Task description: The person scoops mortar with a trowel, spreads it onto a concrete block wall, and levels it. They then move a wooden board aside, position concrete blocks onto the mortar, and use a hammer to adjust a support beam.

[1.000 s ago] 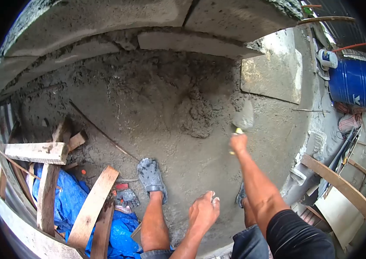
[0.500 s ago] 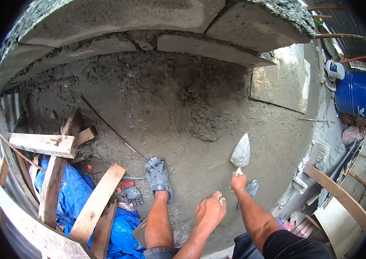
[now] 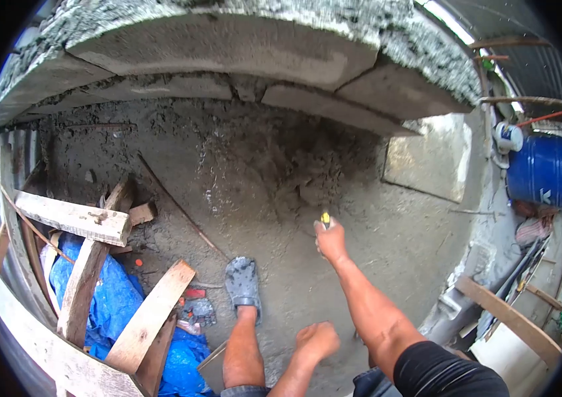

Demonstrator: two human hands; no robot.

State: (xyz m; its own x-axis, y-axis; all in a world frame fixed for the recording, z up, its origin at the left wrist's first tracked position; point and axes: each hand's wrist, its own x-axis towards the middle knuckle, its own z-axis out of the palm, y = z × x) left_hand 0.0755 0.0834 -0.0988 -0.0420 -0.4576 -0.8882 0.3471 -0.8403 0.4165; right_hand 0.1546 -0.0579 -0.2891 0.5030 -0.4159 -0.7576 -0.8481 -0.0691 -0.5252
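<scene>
The handle of a trowel (image 3: 325, 219) is in my right hand (image 3: 330, 241), whose fingers are wrapped round it; its blade cannot be made out against the wet grey mortar. That hand is over the mortar pile (image 3: 307, 188), below the block wall (image 3: 228, 49). Lower down, my left hand (image 3: 318, 340) is closed in a loose fist near my knees, and whether it holds anything is hidden. Smooth grey cement floor (image 3: 387, 231) spreads around both hands.
A grey clog (image 3: 242, 283) is on my foot. Wooden planks (image 3: 152, 317) and a blue tarp (image 3: 109, 291) lie at left, near a thin rod (image 3: 178, 208). At right are a flat board (image 3: 426, 159), a blue drum (image 3: 546, 173) and a white bucket (image 3: 509, 136).
My right hand has moved up and left with the trowel, from beside my foot to the mortar pile. My left hand has dropped slightly. The view has tilted up a little.
</scene>
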